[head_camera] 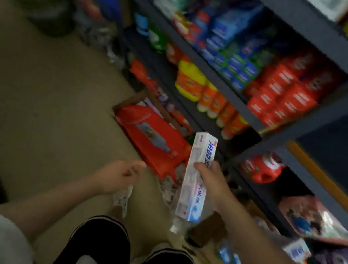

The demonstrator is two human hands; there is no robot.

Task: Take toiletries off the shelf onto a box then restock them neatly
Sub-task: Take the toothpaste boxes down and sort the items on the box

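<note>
My right hand [211, 180] grips a long white and blue toothpaste box [197, 175] around its middle, held upright in front of the dark metal shelf [222, 87]. My left hand [118, 175] hangs beside it over the floor, fingers loosely curled, holding nothing. Stacked red toothpaste boxes [283, 97] and blue and green ones [230, 55] fill the upper shelf level. An open cardboard box [136, 102] on the floor by the shelf holds a large red pack [155, 142]. The view is blurred.
Orange and yellow bottles [215, 102] line the level below the toothpaste. A red jug [262, 166] sits on the low shelf at right, with packaged goods [315, 219] beside it. Beige floor [46, 97] spreads left. My legs and shoes show at the bottom.
</note>
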